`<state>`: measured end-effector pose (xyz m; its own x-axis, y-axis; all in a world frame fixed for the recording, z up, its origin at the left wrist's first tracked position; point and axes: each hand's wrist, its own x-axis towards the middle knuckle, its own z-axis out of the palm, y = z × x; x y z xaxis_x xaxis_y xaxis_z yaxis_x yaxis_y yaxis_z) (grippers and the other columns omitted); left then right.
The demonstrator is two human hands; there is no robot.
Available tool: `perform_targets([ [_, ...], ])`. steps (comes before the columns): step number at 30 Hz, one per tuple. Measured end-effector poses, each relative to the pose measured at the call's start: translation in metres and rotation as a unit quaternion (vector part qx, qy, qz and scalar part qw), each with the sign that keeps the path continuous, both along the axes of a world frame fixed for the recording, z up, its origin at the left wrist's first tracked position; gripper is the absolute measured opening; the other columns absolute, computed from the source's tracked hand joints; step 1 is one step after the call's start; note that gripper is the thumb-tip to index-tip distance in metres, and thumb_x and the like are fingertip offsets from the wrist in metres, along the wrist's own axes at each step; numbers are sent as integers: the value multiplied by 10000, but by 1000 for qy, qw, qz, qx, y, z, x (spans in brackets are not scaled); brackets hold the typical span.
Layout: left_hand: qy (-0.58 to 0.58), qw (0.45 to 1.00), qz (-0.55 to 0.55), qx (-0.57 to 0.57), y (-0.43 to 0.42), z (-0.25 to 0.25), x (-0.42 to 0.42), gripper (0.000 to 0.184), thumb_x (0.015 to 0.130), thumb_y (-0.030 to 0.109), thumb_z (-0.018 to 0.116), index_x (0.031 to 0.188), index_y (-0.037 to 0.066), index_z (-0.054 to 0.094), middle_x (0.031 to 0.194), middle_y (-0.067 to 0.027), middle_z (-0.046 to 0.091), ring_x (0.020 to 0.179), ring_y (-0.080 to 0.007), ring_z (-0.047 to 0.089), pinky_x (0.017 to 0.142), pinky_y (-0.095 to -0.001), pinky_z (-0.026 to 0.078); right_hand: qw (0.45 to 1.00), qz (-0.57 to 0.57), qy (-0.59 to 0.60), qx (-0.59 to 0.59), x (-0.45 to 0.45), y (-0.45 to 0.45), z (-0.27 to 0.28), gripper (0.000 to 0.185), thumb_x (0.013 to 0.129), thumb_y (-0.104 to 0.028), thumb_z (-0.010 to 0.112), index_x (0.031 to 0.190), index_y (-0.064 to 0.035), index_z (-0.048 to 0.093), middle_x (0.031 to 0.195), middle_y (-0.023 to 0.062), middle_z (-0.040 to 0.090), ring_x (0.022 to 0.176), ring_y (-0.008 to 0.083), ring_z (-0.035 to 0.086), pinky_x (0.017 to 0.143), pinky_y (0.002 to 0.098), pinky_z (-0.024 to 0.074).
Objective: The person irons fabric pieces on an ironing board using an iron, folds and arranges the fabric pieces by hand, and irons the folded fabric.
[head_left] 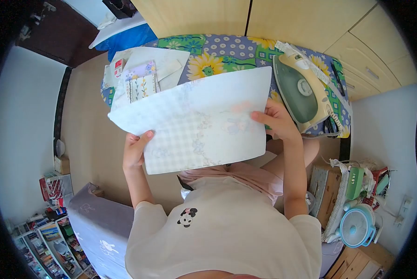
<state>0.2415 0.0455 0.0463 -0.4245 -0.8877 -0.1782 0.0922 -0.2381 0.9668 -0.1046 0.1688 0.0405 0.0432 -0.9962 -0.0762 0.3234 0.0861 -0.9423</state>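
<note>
Between my two hands a large white sheet of paper (pixel 185 125) is held up, tilted over the front of the ironing surface. A faint checked and floral pattern shows on it, and its upper left side bends over. My left hand (pixel 138 148) grips the lower left edge, thumb in front and fingers behind. My right hand (pixel 278 122) pinches the right edge the same way. Close to the right hand lies a cream and green iron (pixel 297 90) on a flowered cloth (pixel 227 56). Patterned paper pieces (pixel 142 87) and a small red-and-white box (pixel 119 67) lie on white sheets at the left.
Pale wooden cabinets (pixel 292 23) stand behind the flowered surface. A clear ruler-like strip (pixel 317 69) and a black pen-like item (pixel 337 76) lie near the iron. At lower right are a green digital clock (pixel 355 182) and a blue fan (pixel 357 227); a purple-covered seat (pixel 104 223) is at lower left.
</note>
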Motion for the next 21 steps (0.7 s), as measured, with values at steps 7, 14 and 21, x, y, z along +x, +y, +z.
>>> perform_targets([
  [7, 10, 1000, -9, 2, 0, 0, -2, 316, 807, 51, 614, 1110, -14, 551, 1061, -100, 607, 973, -167, 567, 862, -304, 434, 1000, -18, -8, 19, -3, 1, -7, 299, 836, -119, 604, 1109, -1, 574, 1007, 44, 633, 874, 87, 576, 764, 240, 451],
  [14, -13, 999, -20, 41, -4, -3, 3, 344, 810, 78, 625, 1133, -6, 543, 1090, -86, 595, 988, -153, 558, 875, -292, 418, 998, -45, 1, 32, -3, 4, -6, 289, 820, -117, 619, 1084, 0, 590, 992, 39, 637, 864, 93, 577, 775, 248, 445],
  [21, 0, 1000, -14, -10, -1, -5, 6, 364, 811, 54, 614, 1161, -5, 532, 1127, -73, 582, 1041, -147, 529, 900, -288, 399, 999, -45, 6, 22, -5, 5, -5, 258, 805, -115, 637, 1038, -5, 620, 957, 34, 644, 851, 96, 577, 769, 249, 442],
])
